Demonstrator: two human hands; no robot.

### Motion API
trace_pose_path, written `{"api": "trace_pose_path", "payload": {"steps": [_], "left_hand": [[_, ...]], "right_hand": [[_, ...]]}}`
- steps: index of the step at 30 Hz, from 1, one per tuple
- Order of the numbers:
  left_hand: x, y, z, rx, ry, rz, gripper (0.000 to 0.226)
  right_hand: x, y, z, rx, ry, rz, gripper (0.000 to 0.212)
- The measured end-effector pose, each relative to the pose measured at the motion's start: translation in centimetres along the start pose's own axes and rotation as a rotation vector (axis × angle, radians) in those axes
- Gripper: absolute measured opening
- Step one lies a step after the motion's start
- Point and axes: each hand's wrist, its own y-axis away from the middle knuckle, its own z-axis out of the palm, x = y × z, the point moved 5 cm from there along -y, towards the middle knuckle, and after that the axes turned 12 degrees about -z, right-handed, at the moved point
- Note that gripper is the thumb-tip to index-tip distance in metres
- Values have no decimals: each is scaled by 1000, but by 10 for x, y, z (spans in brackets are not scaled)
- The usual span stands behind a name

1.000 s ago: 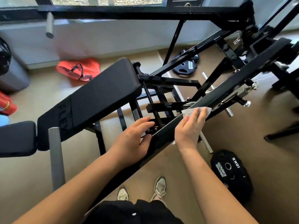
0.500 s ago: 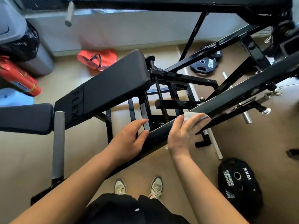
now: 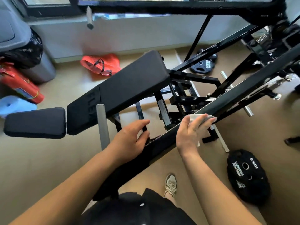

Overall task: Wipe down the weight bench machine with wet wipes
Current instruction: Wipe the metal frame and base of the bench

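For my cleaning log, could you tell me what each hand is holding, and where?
The right hand presses a wet wipe under its fingers onto the black frame bar. The left hand holds nothing, resting on the bar's lower stretch.

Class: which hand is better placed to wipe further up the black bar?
Right. The right hand already presses the wipe onto the bar; the left hand only steadies it lower down.

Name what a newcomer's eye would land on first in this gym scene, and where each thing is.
At centre, the right hand presses a white wet wipe onto the black lever arm, while the left hand steadies that arm lower down. Behind them slopes the padded backrest; an orange bag lies on the floor near the wall.
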Motion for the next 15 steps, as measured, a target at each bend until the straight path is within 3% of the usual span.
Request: {"api": "trace_pose_path", "payload": {"steps": [4, 10, 15], "left_hand": [[-32, 28, -15, -50, -34, 122, 47], [-81, 83, -38, 47, -38, 198, 41], [-111, 103, -61, 118, 29, 199, 39]], "right_hand": [[-31, 97, 60, -11, -54, 12, 87], [-74, 232, 109, -229, -195, 0, 81], [-51, 180, 100, -198, -18, 89, 91]]}}
